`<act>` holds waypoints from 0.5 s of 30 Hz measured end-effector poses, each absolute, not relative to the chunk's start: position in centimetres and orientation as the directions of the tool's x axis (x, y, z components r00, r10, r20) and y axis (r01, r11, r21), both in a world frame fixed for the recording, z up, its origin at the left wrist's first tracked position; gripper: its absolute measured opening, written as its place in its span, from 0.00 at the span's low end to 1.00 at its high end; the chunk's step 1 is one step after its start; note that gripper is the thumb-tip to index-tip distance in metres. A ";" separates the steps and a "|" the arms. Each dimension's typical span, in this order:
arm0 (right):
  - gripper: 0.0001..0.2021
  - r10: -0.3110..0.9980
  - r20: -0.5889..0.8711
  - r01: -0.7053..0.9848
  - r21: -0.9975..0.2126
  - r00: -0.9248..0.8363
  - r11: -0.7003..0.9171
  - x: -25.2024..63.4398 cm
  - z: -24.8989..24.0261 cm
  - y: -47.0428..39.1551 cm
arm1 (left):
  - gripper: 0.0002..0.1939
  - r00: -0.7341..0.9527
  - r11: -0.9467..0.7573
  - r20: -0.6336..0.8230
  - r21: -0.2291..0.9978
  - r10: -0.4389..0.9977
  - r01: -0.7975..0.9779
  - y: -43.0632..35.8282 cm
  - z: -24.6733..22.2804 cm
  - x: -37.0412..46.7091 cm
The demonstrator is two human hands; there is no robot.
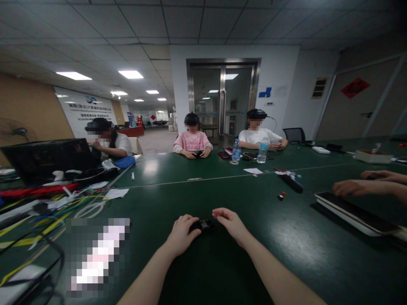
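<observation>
On the dark green table, my left hand [183, 232] is closed around the left end of a small black object [206, 224] with some metallic-looking detail on top. Its exact kind is too dark and small to make out. Just to the right of it is my right hand [229, 222], its fingers bent and drawn together toward the thumb. Whether anything tiny sits between those fingertips cannot be seen.
Cables [90, 208] and a large black box [47, 159] crowd the left. A co-worker's hands [356, 187] are over a flat dark-topped device [352, 212] at right. Water bottles [263, 151] stand across the table [165, 195], where several people in headgear sit.
</observation>
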State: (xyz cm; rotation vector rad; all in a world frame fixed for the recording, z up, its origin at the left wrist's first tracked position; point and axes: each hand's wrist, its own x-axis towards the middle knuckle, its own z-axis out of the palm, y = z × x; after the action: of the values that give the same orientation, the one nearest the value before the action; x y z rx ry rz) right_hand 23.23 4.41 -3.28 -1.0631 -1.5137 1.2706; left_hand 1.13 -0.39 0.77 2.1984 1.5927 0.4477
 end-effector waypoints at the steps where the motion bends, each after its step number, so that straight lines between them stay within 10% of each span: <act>1: 0.13 0.961 0.099 0.073 -0.990 -0.258 0.121 23.2 -3.4 4.5 | 0.21 0.307 -0.286 0.036 0.475 0.951 0.832 -0.3 0.7 1.1; 15: 0.14 0.943 0.125 0.245 -0.947 -0.310 0.206 22.8 -3.6 4.3 | 0.20 0.292 -0.288 0.074 0.508 0.953 0.811 -0.3 0.1 1.0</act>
State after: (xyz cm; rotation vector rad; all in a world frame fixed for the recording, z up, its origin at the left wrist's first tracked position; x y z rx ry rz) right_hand 22.78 4.35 -3.58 -1.1223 -1.7116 1.1439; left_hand 1.01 -0.29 0.15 2.1933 1.5872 0.5217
